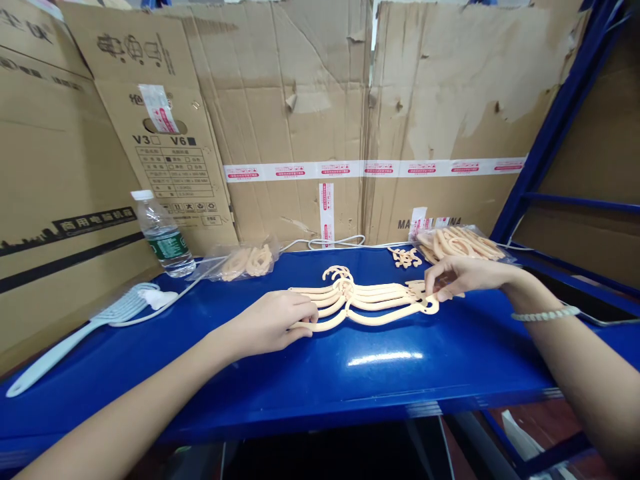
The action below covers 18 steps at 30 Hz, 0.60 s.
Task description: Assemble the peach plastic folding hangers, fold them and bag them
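Several cream plastic hangers (379, 295) lie in an overlapping row on the blue shelf (300, 383), with their hooks (338, 272) bunched toward the back. My left hand (270, 322) is closed on the left arm of the nearest hanger (380, 320), thumb below and fingers above. At that hanger's right end, beside its small round loop, my right hand (461, 275) pinches with thumb and forefinger. The other hangers' right ends are partly hidden behind my right fingers.
Small cream hooks (404, 257) lie near a bag of cream parts (463, 243) at back right. Another bag (245, 260), a water bottle (164, 235) and a pale blue slotted spatula (90, 327) are on the left. Cardboard (295, 120) walls the back; a dark tablet-like device (575, 293) lies right.
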Available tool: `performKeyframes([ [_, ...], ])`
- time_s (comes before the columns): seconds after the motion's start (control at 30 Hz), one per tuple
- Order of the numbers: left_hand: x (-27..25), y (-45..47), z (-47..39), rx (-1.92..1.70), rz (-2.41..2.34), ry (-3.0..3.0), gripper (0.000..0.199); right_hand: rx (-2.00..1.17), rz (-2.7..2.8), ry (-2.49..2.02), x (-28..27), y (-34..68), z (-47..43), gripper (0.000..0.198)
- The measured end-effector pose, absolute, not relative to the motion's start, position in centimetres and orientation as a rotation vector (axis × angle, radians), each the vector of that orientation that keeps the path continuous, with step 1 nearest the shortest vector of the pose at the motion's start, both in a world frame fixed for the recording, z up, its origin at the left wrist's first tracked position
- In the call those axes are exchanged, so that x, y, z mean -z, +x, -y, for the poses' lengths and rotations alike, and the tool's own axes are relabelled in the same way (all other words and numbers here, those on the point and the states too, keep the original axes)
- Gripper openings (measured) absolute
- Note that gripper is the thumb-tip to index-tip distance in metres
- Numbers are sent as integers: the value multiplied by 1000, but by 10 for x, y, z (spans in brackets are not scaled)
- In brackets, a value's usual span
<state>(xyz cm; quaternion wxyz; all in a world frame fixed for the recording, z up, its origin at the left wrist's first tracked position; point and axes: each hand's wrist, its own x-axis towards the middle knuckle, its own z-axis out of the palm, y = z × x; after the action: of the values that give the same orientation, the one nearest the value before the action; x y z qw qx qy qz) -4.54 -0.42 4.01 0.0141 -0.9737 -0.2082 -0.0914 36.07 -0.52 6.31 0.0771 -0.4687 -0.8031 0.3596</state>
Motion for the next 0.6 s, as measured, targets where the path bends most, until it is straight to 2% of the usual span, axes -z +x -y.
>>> performKeyframes([
  [0.13,-39,-46,4,196,743,-3015,6,-984,2474,-1514,-58,357,4,31],
  [0.3,-36,-48,2,200,726,-2970,8,-980,2489,-1570,-59,353,8,41],
  [0.47,-35,-46,3,233,695,-2913,11,-967,2523,-1550,-56,350,9,40],
  [0.6,-35,-43,4,263,752,-2868,15,-760,2513,-1654,-48,354,3,41],
])
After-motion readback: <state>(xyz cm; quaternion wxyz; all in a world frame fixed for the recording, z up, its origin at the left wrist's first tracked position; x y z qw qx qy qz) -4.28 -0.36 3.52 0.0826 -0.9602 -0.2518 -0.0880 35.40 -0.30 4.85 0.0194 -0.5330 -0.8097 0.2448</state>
